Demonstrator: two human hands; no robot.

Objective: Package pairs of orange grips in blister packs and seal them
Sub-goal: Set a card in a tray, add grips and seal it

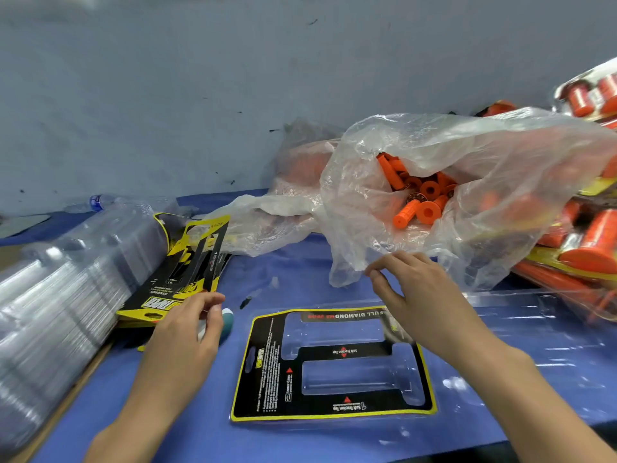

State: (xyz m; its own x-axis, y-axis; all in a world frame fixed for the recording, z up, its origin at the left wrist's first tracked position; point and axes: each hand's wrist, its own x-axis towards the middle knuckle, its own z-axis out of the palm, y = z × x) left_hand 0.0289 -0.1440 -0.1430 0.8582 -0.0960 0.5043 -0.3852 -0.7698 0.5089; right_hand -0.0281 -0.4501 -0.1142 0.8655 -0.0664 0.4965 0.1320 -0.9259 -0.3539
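Right hand (407, 285): fingers curled, thumb and forefinger drawn close at the hem of the plastic bag (500, 162). I cannot tell whether I pinch the film or only touch it.

Left hand (187, 329): loosely curled, holding nothing, just left of the blister pack (344, 351).

The pack lies flat on the bench (293, 265), card in, both cavities empty. Orange grips (417, 202) sit in the bag's mouth, beyond the pack.

Step, as I judge it: fetching the first pair. Next move: open the bag, draw two grips, seat one per cavity.
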